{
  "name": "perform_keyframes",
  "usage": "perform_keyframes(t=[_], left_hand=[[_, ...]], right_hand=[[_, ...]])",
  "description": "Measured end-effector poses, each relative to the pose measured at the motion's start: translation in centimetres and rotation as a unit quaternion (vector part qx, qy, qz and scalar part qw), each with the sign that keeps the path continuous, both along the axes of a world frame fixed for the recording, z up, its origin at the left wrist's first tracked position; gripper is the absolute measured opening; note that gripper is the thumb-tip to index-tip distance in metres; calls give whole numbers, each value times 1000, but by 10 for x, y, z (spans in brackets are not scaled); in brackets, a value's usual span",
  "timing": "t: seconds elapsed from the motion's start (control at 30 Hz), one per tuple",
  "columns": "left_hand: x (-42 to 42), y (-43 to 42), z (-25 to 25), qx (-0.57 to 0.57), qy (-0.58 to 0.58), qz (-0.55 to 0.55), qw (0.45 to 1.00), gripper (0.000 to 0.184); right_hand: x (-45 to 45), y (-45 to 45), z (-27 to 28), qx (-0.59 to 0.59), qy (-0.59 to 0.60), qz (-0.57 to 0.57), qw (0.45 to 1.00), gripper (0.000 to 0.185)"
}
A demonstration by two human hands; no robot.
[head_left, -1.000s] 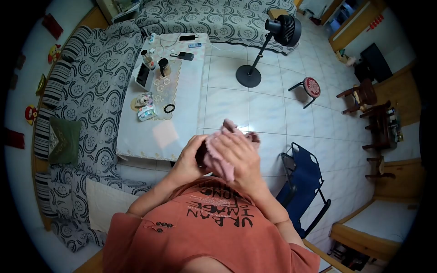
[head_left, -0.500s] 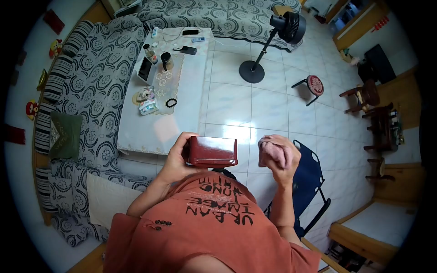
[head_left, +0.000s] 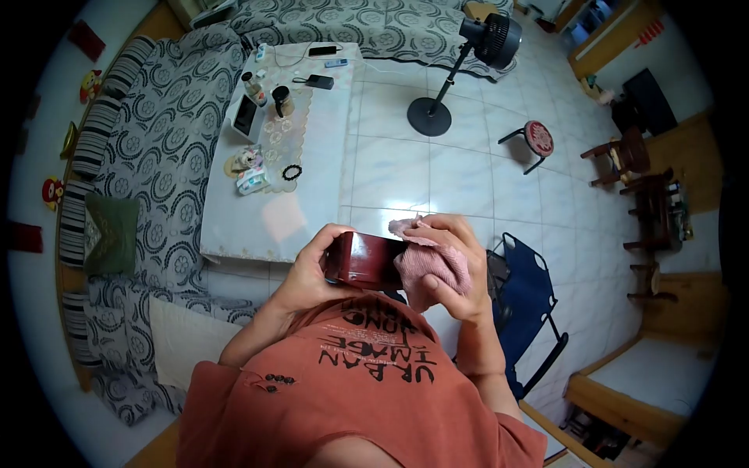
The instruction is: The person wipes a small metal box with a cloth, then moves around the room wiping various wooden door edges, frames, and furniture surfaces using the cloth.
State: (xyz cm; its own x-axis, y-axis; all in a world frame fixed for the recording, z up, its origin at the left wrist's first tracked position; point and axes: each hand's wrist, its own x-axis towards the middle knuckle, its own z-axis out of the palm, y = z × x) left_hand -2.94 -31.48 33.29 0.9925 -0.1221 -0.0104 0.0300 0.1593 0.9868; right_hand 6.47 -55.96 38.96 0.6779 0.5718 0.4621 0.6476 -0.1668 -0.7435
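In front of my torso I hold a glossy dark red box [head_left: 363,257]. My left hand [head_left: 312,265] grips its left end, with the thumb at the upper corner and the other fingers partly hidden behind it. My right hand [head_left: 460,273] is closed around a bunched pink cloth [head_left: 433,273]. The cloth lies against the right end of the box and covers that end. A loose fold of it sticks up above the box's top right corner.
Ahead to the left stands a table [head_left: 250,226] with a clear cover, bearing a tablet [head_left: 246,115], a bracelet [head_left: 292,172] and a dark-handled jug [head_left: 282,101]. Beyond are a standing fan [head_left: 429,117] and a red-topped stool [head_left: 539,139]. A folding chair [head_left: 524,288] is at my right.
My right hand has moved left with the pink cloth, from apart from the box onto its right end. The box has tilted slightly in my left hand.
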Motion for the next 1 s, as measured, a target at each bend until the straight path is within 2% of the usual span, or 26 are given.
perform_keyframes(t=[0.17, 0.2, 0.3, 0.33, 0.4, 0.53, 0.57, 0.67, 0.7, 0.73, 0.77, 0.8, 0.87, 0.9, 0.93, 1.0], left_hand=[[-5, 1, 0, -17, 9, -8, 1000, 79], [-5, 0, -1, -34, 23, -13, 999, 79], [-3, -2, 1, 126, -22, -43, 991, 76], [-4, -8, 1, 125, -22, -44, 991, 76], [-7, -17, 0, 49, -13, -13, 999, 75], [-17, -6, -14, 20, 0, -2, 1000, 70], [-13, -2, -17, 63, -72, 13, 995, 70], [-14, 11, -17, 3, -55, 10, 998, 72], [-15, 13, -16, -8, -57, -1, 998, 75], [-14, 12, -16, -7, -59, -1, 998, 75], [-13, 10, -18, -15, -49, -13, 999, 79], [-12, 6, -19, -25, -39, -26, 999, 83], [-9, -3, -15, -34, -22, -50, 998, 88], [-7, -8, -11, -42, -3, -67, 997, 94], [-6, -14, -5, -111, 49, -87, 989, 105], [-4, -24, 1, -173, 65, -103, 977, 111]], right_hand=[[-7, 7, -11, -47, 2, -18, 999, 34], [-7, 10, -11, -47, 3, -18, 999, 34], [-5, 25, -11, -62, -36, 56, 996, 34], [-7, 31, -5, -72, -51, 72, 994, 34], [-12, 44, 1, -74, -66, 99, 990, 34], [-7, 18, -4, -69, -77, 100, 990, 32], [-5, 5, -9, -82, -82, 78, 990, 30], [-3, -34, -32, -203, -14, -10, 979, 31], [-8, -39, -43, -202, -15, -10, 979, 31], [-13, -43, -53, -69, 145, -58, 985, 33], [-14, -47, -59, 66, 299, -102, 947, 35], [-14, -43, -59, 67, 298, -104, 947, 35], [-19, -22, -60, 339, 388, -50, 856, 39], [-21, -18, -56, 339, 427, 17, 838, 44], [-19, -9, -59, 312, 397, 69, 861, 48], [-15, -2, -55, 278, 436, 174, 838, 48]])
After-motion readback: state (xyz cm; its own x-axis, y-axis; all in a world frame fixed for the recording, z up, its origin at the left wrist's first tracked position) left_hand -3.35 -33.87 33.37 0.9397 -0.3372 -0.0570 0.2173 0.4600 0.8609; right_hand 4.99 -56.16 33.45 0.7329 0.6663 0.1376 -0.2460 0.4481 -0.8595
